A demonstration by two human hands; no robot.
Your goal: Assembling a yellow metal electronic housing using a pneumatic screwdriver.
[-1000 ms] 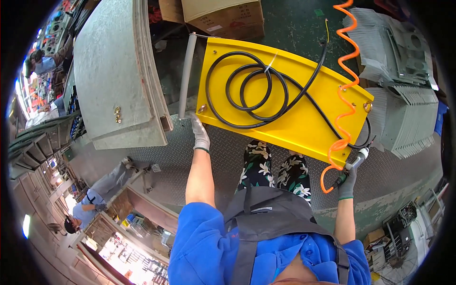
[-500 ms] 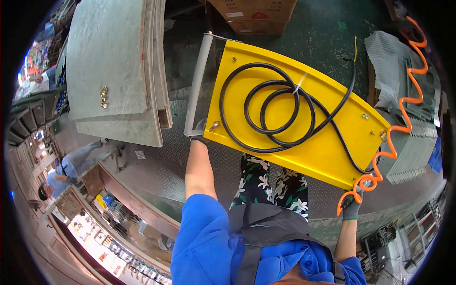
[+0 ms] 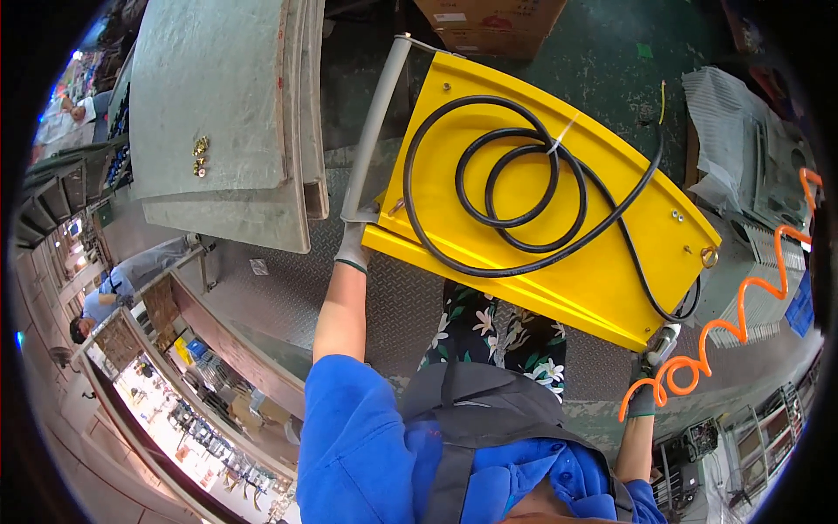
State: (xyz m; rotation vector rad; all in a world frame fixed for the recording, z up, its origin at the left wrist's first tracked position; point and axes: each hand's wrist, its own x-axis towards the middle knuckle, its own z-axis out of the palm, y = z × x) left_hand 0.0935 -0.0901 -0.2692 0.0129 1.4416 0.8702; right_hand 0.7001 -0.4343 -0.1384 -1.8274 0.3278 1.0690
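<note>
A yellow metal panel [image 3: 559, 301] with raised edges lies tilted in front of me, and a black cable [image 3: 467, 265] is coiled on it, bound with a white tie. Along the panel's left end runs a grey tubular handle [image 3: 377, 131]. My left hand [image 3: 353, 244], in a light glove, is closed on the panel's near left corner beside the handle's end; its fingers are partly hidden. At the near right corner my gloved right hand [image 3: 643, 393] is wrapped round an air tool [image 3: 663, 343] with its silver head close to the panel. An orange coiled air hose [image 3: 742, 319] trails from the tool.
Large grey boards [image 3: 214, 105] are stacked at the left, with several brass-coloured fittings [image 3: 200, 157] on top. A cardboard box [image 3: 493, 24] stands beyond the panel. Stacked metal plates [image 3: 759, 262] are at the right. Another person [image 3: 109, 293] works far left.
The panel's left end has moved slightly away and its near edge shows more. My left hand has shifted a little left and away from me. The orange hose has stretched out to the right.
</note>
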